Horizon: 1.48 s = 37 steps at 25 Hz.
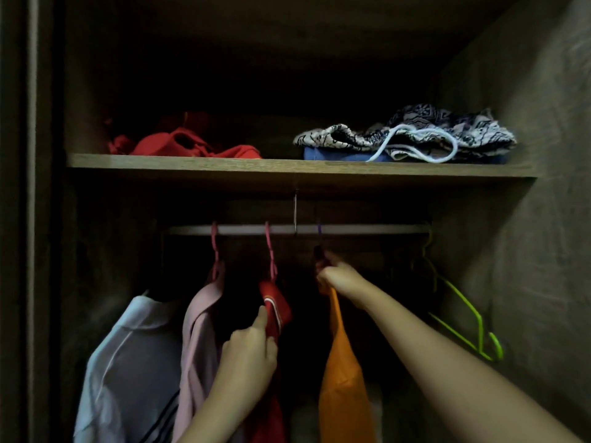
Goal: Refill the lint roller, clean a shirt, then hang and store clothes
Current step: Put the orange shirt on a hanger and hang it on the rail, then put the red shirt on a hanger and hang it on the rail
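The right hand (334, 278) grips the hanger (319, 235) just under the rail (367, 229), probably the surest hold since the orange shirt (343, 372) hanging there looks soft and light, while the left hand (248, 348) pinches the neighbouring red garment (276, 306).

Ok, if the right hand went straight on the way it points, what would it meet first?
Probably the rail, just above the hanger that the right hand grips; depth is unclear.

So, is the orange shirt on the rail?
On: the orange shirt hangs by a purple hanger hooked over the rail; the right hand grips it.
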Available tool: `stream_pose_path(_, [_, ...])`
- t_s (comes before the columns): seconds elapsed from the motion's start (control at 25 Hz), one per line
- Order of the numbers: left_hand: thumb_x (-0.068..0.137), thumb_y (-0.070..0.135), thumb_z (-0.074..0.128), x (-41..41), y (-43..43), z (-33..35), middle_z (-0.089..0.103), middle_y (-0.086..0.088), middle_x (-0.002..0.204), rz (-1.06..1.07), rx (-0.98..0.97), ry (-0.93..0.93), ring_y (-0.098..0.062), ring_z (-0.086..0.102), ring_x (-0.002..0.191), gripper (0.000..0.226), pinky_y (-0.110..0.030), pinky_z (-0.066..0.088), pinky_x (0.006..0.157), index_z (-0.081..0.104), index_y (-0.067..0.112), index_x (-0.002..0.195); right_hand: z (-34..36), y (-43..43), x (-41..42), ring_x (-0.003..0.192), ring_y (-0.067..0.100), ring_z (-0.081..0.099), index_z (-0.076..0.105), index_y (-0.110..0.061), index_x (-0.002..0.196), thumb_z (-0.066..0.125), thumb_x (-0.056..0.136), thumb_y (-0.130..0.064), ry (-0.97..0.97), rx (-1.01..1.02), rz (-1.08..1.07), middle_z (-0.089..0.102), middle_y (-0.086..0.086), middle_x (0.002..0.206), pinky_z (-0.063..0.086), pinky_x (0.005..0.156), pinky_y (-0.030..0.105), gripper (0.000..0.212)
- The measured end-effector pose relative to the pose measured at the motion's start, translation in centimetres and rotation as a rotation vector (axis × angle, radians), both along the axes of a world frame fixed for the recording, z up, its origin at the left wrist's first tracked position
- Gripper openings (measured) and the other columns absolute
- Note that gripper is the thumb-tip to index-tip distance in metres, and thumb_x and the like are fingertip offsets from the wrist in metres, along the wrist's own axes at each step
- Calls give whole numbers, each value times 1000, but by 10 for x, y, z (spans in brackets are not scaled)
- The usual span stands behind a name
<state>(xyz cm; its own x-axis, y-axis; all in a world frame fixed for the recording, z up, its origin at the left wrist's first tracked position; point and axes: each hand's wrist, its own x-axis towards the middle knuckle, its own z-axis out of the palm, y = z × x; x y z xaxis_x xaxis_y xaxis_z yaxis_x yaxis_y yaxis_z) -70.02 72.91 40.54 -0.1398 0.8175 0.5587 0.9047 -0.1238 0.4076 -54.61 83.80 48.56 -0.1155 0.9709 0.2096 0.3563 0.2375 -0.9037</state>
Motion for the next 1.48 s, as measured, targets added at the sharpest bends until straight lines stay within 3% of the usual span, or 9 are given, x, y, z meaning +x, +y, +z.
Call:
stream_pose_path(0.2, [96, 26, 41, -2, -2, -2, 62, -13, 122, 25, -68, 79, -30, 57, 113, 58, -32, 41, 92, 17, 20, 149, -17, 10, -5, 60, 15, 48, 46, -23, 67, 43, 88, -7, -46, 20, -27, 51, 5, 67, 39, 56, 24, 27])
stream_pose_path(0.32, [96, 33, 43, -4, -15, 11, 62, -8, 123, 20, -45, 117, -24, 56, 115, 53, -29, 41, 93, 29, 18, 145, -17, 2, -6, 90, 28, 58, 62, -19, 85, 44, 90, -25, -278, 89, -95, 61, 13, 96, 44, 76, 31, 20])
stream_pose_path(0.44, [89, 40, 54, -22, -42, 56, 68, -4, 117, -76, 470, -22, -15, 61, 110, 43, -18, 40, 91, 61, 14, 122, -6, -31, -4, 109, 31, 53, 53, -14, 120, 41, 90, -39, -363, 656, -385, 56, 14, 116, 41, 90, 34, 41])
stream_pose_path(0.64, [89, 23, 49, -61, -61, 192, 59, -14, 128, -30, 927, 125, -20, 53, 120, 41, -17, 29, 101, 56, 4, 125, 74, -101, -24, 89, 16, 48, 58, -11, 97, 48, 79, -21, -254, 1532, -200, 55, 6, 93, 39, 81, 26, 22])
stream_pose_path(0.76, [98, 35, 37, -96, -36, 257, 35, -14, 149, 226, 532, 214, -28, 30, 138, 51, -40, 23, 113, 36, 9, 142, 134, -110, -53, 104, 20, 50, 55, -13, 112, 49, 83, -18, -383, 1399, -181, 53, 7, 110, 42, 91, 31, 30])
stream_pose_path(0.92, [88, 69, 26, -109, -36, 258, 38, -11, 148, 74, -7, 155, -30, 38, 134, 73, -36, 29, 108, 35, 23, 143, 184, -90, -85, 130, 27, 39, 34, -17, 140, 41, 92, -29, -869, 810, 102, 39, 13, 144, 32, 100, 29, 50])
stream_pose_path(1.12, [70, 68, 61, -125, -64, 231, 64, 2, 117, 5, 239, 462, -22, 60, 108, 64, -38, 50, 87, 49, 38, 125, 184, -93, -87, 108, 22, 51, 56, -21, 109, 35, 97, -32, -866, 752, 174, 58, 5, 114, 37, 86, 30, 27])
stream_pose_path(1.28, [67, 66, 47, -127, -96, 229, 68, 4, 104, -179, 546, 418, -19, 63, 99, 55, -44, 50, 79, 59, 42, 114, 172, -127, -70, 77, 16, 53, 48, -27, 78, 44, 93, -40, -692, 1020, 130, 51, -10, 70, 35, 68, 28, 21])
stream_pose_path(1.48, [72, 54, 53, -114, -146, 230, 50, 3, 114, -287, 876, 215, -17, 50, 104, 38, -39, 47, 88, 65, 35, 103, 161, -207, -43, 61, 7, 52, 35, -35, 107, 71, 50, -69, -454, 1088, 254, 54, -3, 76, 46, 64, 28, 76])
